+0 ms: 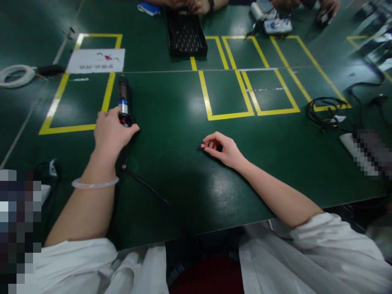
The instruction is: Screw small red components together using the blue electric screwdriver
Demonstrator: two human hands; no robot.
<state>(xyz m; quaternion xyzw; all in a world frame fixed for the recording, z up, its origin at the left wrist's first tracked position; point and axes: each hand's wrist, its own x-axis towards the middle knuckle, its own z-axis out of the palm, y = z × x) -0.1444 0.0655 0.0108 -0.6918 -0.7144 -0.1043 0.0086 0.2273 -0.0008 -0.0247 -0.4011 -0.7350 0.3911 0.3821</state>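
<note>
On the left of the green table, a dark cylindrical tool (pixel 123 96) with a blue and silver band lies lengthwise. My left hand (pixel 113 130) is over its near end, thumb and fingers bent around it, and a black cable (pixel 147 184) trails from there toward the table's front edge. Near the middle, my right hand (pixel 225 150) pinches a small red and orange part (pixel 203 145) between thumb and fingertips, just above or at the tabletop. Its finer details are too small to make out.
Yellow tape outlines (pixel 231 116) mark the green table (pixel 165 134). A black tray (pixel 186 38) of small parts stands at the back, near another person's hands (pixel 196 5). A white labelled sheet (pixel 96 61) lies back left, coiled black cable (pixel 324 114) at right.
</note>
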